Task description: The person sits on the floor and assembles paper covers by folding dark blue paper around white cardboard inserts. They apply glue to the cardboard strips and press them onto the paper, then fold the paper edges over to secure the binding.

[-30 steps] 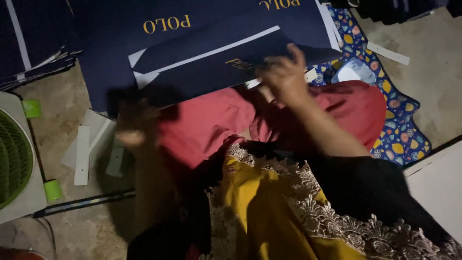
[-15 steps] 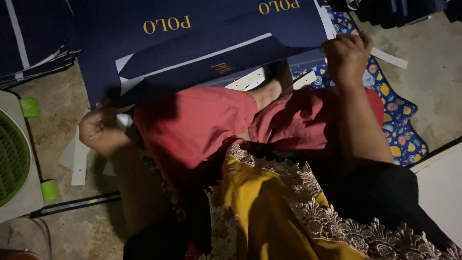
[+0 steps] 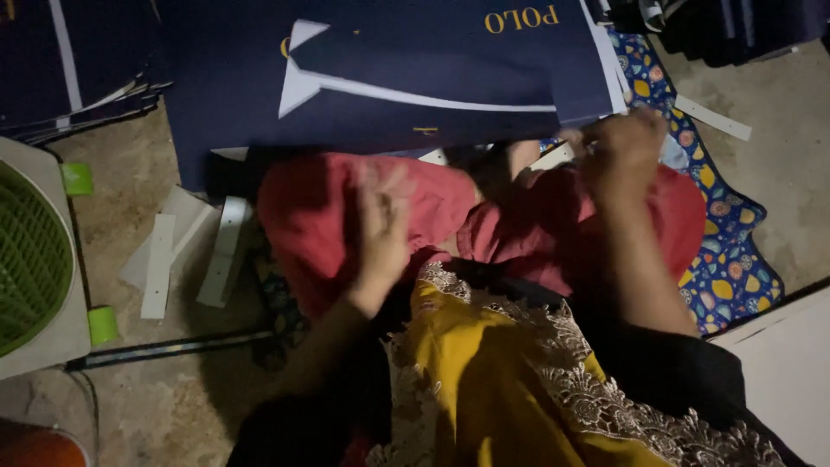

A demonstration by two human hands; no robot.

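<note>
I sit on the floor in red trousers (image 3: pixel 311 207) and a yellow lace-edged garment (image 3: pixel 484 389). A large navy card sheet with gold lettering (image 3: pixel 450 52) lies over my knees, and a folded navy sheet with white edges (image 3: pixel 389 104) lies under it. My left hand (image 3: pixel 380 229) is blurred, its fingers apart, hovering over my left knee and holding nothing. My right hand (image 3: pixel 622 151) has its fingers curled at the lower right corner of the lettered sheet and seems to grip it.
A green grille in a white housing (image 3: pixel 26 251) stands at the left. White paper strips (image 3: pixel 160 264) and a dark rod (image 3: pixel 164 350) lie on the stone floor. A patterned blue mat (image 3: pixel 726 259) is under me. More navy sheets (image 3: pixel 69 69) are stacked top left, and a white board (image 3: pixel 778 380) lies lower right.
My left hand swung from the floor at the left to above my knee. My right hand came down toward me, and the lettered sheet's corner moved with it.
</note>
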